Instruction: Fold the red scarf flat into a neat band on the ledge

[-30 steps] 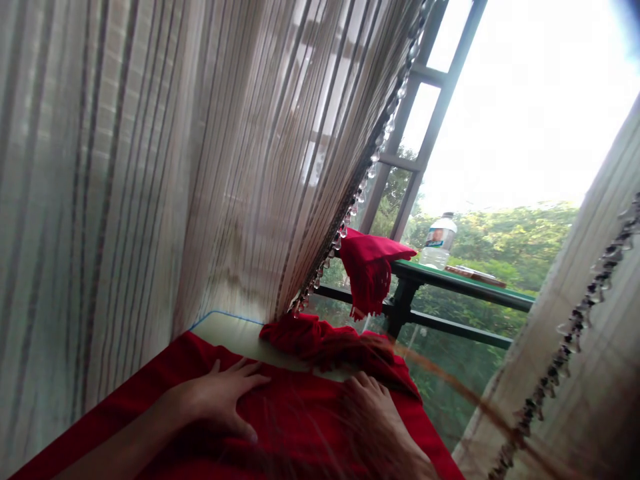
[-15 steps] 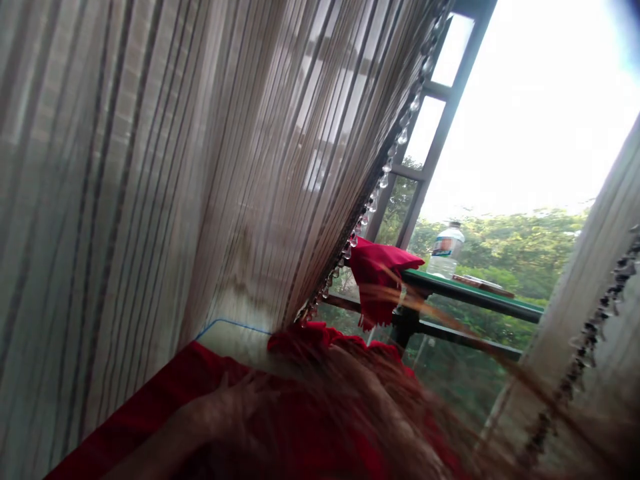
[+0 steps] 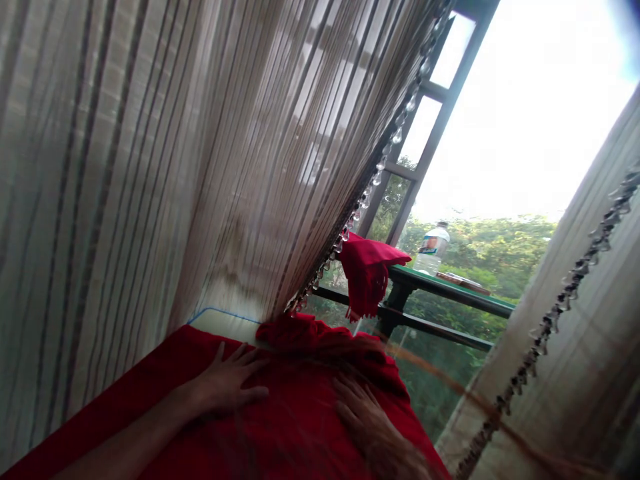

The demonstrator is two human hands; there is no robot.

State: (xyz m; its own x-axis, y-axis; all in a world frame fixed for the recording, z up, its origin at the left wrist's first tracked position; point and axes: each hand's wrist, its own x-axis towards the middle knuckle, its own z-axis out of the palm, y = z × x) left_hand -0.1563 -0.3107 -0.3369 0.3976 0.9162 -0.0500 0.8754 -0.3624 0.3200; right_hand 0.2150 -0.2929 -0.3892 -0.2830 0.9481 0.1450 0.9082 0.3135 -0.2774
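Observation:
A red cloth [image 3: 290, 427] lies spread over a pale table [image 3: 220, 323] beside a window. My left hand [image 3: 227, 383] rests flat on it, fingers spread, pointing toward the bunched far end of the cloth [image 3: 305, 333]. My right hand [image 3: 360, 413] also lies flat on the cloth near its right edge, fingers stretched out; strands of hair partly blur it. Neither hand holds anything.
A striped sheer curtain [image 3: 175, 167] with a beaded edge hangs at the left, another curtain [image 3: 570, 347] at the right. Outside, a second red fringed cloth [image 3: 367, 270] hangs over a green railing ledge [image 3: 450, 290], beside a plastic water bottle [image 3: 433, 247].
The view swung and hair swept across the hands, then cleared. Both hands stay flat on the red cloth, shifted slightly forward along it.

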